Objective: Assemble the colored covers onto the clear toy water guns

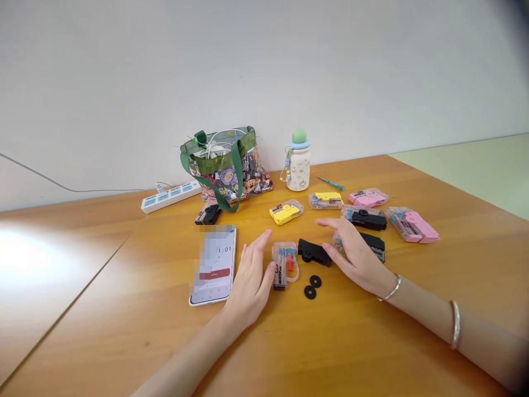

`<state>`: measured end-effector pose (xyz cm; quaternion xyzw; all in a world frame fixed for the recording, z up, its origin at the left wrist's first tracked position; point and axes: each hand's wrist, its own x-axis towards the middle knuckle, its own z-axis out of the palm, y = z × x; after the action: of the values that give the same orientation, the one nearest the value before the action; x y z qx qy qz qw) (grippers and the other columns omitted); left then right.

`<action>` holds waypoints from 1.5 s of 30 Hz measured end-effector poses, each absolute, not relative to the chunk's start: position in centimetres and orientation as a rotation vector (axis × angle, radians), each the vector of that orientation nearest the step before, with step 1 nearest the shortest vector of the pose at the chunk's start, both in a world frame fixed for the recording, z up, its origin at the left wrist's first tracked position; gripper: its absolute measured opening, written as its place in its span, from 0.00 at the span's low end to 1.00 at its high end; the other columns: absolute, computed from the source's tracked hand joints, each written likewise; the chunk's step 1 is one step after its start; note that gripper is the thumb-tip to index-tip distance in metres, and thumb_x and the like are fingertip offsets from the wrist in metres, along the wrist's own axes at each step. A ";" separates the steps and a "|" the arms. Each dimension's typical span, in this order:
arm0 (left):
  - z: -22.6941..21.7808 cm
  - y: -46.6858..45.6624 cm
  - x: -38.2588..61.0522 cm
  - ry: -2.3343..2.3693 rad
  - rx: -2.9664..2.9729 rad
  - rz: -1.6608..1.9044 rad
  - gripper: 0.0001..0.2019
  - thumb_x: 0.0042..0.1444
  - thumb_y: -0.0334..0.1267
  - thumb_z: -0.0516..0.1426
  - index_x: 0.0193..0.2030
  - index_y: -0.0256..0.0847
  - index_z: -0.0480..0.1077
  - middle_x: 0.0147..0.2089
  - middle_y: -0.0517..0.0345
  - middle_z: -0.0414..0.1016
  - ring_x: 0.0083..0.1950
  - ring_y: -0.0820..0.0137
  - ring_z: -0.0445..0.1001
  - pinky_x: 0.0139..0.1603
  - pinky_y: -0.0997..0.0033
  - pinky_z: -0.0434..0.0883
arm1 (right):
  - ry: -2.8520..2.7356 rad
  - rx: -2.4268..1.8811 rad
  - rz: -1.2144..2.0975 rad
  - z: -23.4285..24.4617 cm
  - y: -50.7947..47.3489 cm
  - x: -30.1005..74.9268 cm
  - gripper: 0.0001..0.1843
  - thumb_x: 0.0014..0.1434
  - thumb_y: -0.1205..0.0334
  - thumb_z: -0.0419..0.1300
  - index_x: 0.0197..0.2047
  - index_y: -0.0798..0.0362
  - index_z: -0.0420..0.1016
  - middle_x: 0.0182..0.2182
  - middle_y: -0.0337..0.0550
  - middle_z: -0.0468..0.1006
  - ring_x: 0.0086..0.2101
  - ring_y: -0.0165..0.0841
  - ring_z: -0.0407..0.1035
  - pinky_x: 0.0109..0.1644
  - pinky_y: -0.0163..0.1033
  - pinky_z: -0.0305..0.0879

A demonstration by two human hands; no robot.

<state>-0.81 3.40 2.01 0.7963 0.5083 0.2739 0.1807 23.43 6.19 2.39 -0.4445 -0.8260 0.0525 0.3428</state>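
Observation:
My left hand (250,284) is open, fingers extended, between a phone (219,270) showing a timer-like screen and a clear plastic toy water gun body (285,264). That body has a red piece and a clear tube; my thumb is close by its left edge. My right hand (359,258) is also open, palm inward, beside a loose black handle piece (314,252). I cannot tell whether the fingers touch it. Two black discs (313,287) lie in front. A black-and-clear water gun (374,243) is partly hidden behind my right hand.
Yellow water guns (286,212), pink ones (414,225) and another black one (364,217) lie farther back. A small teal screwdriver (330,183), a white bottle (299,165), a bag (225,171) with green straps and a power strip (171,196) stand near the wall.

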 end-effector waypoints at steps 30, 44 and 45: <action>5.5 7.1 1.7 1.362 2.636 0.582 0.13 0.64 0.40 0.50 0.50 0.51 0.72 0.56 0.61 0.71 0.61 0.60 0.58 0.63 0.51 0.53 | -2.354 -0.946 0.040 4.1 5.7 23.4 0.04 0.58 0.61 0.60 0.31 0.47 0.72 0.32 0.34 0.78 0.45 0.36 0.68 0.60 0.52 0.47; 6.1 8.7 4.1 1.412 2.489 0.630 0.13 0.51 0.51 0.60 0.27 0.44 0.73 0.31 0.60 0.75 0.40 0.63 0.68 0.41 0.63 0.63 | -2.040 -1.120 0.291 5.6 6.0 24.2 0.12 0.60 0.53 0.56 0.30 0.52 0.69 0.23 0.36 0.71 0.21 0.26 0.60 0.25 0.33 0.58; 6.1 8.4 4.0 1.427 2.377 0.701 0.13 0.52 0.50 0.59 0.27 0.43 0.72 0.31 0.60 0.75 0.40 0.63 0.69 0.40 0.64 0.64 | -1.992 -1.129 0.353 5.8 5.9 24.2 0.12 0.60 0.52 0.57 0.30 0.51 0.68 0.22 0.35 0.70 0.20 0.26 0.60 0.24 0.33 0.58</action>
<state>4.01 8.42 6.13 0.8230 0.4940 0.2428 0.1402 24.17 5.87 5.77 -0.4466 -0.7878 0.1394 0.4006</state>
